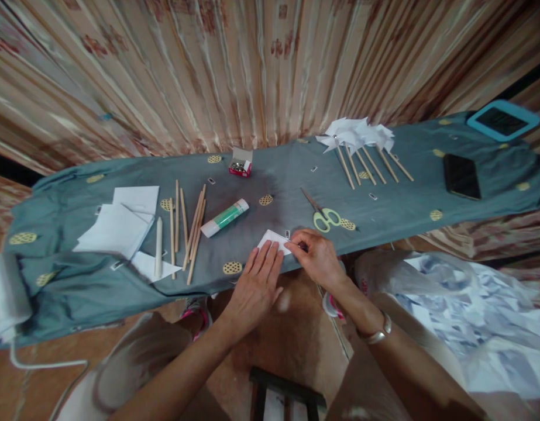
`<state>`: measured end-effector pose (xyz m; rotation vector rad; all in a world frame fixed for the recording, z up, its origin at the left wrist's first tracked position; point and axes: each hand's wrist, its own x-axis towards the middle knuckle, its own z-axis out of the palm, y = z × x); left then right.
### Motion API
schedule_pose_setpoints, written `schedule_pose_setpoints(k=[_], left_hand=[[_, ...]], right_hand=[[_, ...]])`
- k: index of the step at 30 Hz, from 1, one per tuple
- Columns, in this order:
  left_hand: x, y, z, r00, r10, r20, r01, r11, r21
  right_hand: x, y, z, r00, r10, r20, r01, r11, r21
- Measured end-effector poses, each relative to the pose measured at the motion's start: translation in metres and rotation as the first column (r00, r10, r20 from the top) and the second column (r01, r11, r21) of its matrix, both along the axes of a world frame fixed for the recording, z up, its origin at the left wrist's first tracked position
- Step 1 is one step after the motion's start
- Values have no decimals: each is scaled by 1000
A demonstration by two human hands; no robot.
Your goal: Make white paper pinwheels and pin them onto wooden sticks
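A small piece of white folded paper lies at the front edge of the cloth-covered table. My left hand rests on it with the fingers stretched out flat. At the paper's right corner, the thumb and fingers of my right hand are pinched together, partly hiding that corner. Just behind my right hand are scissors with light green handles, their blades pointing away. A green and white glue stick lies to the left, beyond my left hand.
Several wooden sticks, a white candle-like stick and white paper sheets lie left. A small red box of metal pins stands at the back. Paper pinwheels, a phone and a blue-framed tablet are right.
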<state>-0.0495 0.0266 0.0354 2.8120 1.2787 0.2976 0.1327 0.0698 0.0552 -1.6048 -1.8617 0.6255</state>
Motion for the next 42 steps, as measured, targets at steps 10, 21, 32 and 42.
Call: schedule_pose_setpoints(k=[10, 21, 32, 42], left_hand=[[0, 2, 2, 1000, 8, 1, -8, 1000, -5], [-1, 5, 3, 1000, 17, -15, -17, 1000, 0], [-1, 8, 7, 999, 5, -33, -5, 1000, 0], [-1, 9, 6, 999, 9, -35, -10, 1000, -18]], right_hand=[[0, 4, -2, 999, 4, 39, -4, 1000, 0], [-3, 6, 0, 998, -7, 62, 10, 999, -35], [-2, 7, -3, 995, 1, 98, 0, 1000, -5], [-2, 7, -3, 995, 0, 102, 2, 1000, -12]])
